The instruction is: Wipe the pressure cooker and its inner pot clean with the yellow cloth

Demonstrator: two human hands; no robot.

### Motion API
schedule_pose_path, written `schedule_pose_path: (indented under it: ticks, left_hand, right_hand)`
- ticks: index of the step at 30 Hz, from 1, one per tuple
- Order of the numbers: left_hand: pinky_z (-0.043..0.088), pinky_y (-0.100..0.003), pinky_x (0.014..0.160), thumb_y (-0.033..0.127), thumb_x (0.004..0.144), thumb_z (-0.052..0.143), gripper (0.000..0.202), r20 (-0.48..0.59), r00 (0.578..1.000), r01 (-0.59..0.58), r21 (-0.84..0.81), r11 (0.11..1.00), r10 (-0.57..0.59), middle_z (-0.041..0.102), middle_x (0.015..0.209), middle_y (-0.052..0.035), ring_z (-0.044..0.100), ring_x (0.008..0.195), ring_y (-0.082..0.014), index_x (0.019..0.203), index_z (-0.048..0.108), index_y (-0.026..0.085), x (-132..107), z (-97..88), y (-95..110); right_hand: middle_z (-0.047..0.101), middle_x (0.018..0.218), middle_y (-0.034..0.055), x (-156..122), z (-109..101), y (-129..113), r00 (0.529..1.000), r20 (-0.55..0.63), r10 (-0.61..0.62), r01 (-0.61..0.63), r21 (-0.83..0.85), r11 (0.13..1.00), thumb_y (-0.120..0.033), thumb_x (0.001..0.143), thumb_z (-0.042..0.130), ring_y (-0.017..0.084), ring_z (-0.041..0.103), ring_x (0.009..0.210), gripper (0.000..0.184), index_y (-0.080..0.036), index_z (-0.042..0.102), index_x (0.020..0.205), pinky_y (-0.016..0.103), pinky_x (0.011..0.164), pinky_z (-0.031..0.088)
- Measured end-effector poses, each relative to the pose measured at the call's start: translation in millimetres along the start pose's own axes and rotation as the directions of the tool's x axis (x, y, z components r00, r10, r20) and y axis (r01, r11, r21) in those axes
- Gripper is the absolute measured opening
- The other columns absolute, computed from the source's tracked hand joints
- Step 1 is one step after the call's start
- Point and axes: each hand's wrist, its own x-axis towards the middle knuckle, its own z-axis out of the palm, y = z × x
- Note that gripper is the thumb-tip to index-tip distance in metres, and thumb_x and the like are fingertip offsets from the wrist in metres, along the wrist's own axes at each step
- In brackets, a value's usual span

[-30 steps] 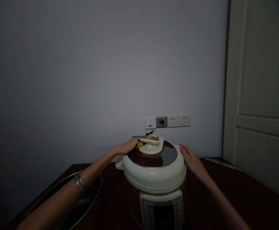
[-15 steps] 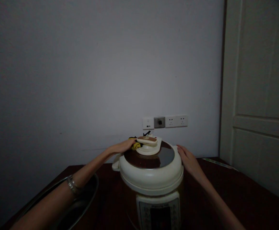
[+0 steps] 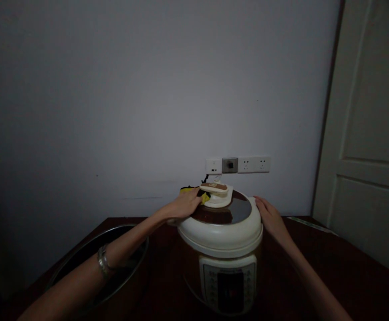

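Observation:
A cream electric pressure cooker [image 3: 226, 272] stands on a dark wooden table [image 3: 331, 267]. Its lid [image 3: 224, 229] has a brown top and a cream handle [image 3: 216, 191] in the middle. My left hand [image 3: 183, 207] lies on the lid's left side and presses a yellow cloth [image 3: 194, 192] against the lid beside the handle, its fingers closed over the cloth. My right hand [image 3: 271, 218] rests flat against the lid's right edge with its fingers stretched out. A bracelet is on my left wrist.
A large metal bowl [image 3: 90, 258] sits on the table to the left, under my left forearm. On the grey wall behind the cooker is a row of sockets [image 3: 237, 165]. A white door [image 3: 371, 147] stands at the right.
My left hand has slid nearer along the lid's left side with the yellow cloth. The view has shifted a little, and the cooker now sits slightly further right. My right hand stays on the lid's edge.

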Motion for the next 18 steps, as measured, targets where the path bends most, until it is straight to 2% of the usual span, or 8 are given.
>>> schedule_pose_path:
  ticks: [5, 8, 13, 18]
  left_hand:
    - [0.030, -0.047, 0.103, 0.039, 0.089, 0.023, 0.054, -0.131, 0.983, 0.159, 0.257, 0.953, -0.129, 0.041, 0.138, -0.0200, 0.036, 0.128, -0.0280, 0.130, 0.036, 0.005, -20, 13.0, 34]
    - [0.028, -0.046, 0.105, 0.044, 0.089, 0.022, 0.063, -0.149, 0.975, 0.211, 0.362, 0.908, -0.167, 0.039, 0.138, -0.0239, 0.033, 0.130, -0.0310, 0.131, 0.037, -0.001, -33, 20.2, 60]
    - [0.022, -0.044, 0.109, 0.050, 0.090, 0.017, 0.071, -0.096, 0.995, 0.051, 0.420, 0.906, -0.011, 0.031, 0.142, -0.0233, 0.023, 0.134, -0.0324, 0.134, 0.035, -0.001, -41, 32.9, 95]
    - [0.018, -0.041, 0.111, 0.051, 0.091, 0.012, 0.071, -0.040, 0.995, -0.065, 0.391, 0.918, 0.088, 0.026, 0.145, -0.0224, 0.014, 0.137, -0.0292, 0.135, 0.032, -0.002, -31, 31.8, 95]
  right_hand:
    - [0.063, 0.113, 0.0149, 0, 0, -1, 1.000, -0.003, 0.017, -0.017, 0.007, 1.000, -0.050, 0.081, 0.034, 0.026, 0.055, 0.105, 0.052, -0.014, 0.060, 0.108, 0.041, 0.096, 0.037]
    - [0.063, 0.112, 0.0148, 0, 1, 0, 1.000, -0.013, 0.008, -0.008, 0.018, 1.000, -0.049, 0.080, 0.035, 0.026, 0.056, 0.104, 0.051, -0.014, 0.061, 0.107, 0.040, 0.096, 0.037]
    - [0.064, 0.111, 0.0134, 1, 1, 3, 1.000, -0.011, -0.008, 0.009, 0.030, 0.999, -0.049, 0.081, 0.036, 0.025, 0.057, 0.103, 0.050, -0.015, 0.061, 0.107, 0.040, 0.095, 0.038]
    - [0.062, 0.114, 0.0147, 0, 0, 2, 1.000, 0.007, -0.002, 0.002, 0.009, 1.000, -0.050, 0.082, 0.034, 0.025, 0.055, 0.106, 0.053, -0.013, 0.060, 0.110, 0.040, 0.096, 0.037]
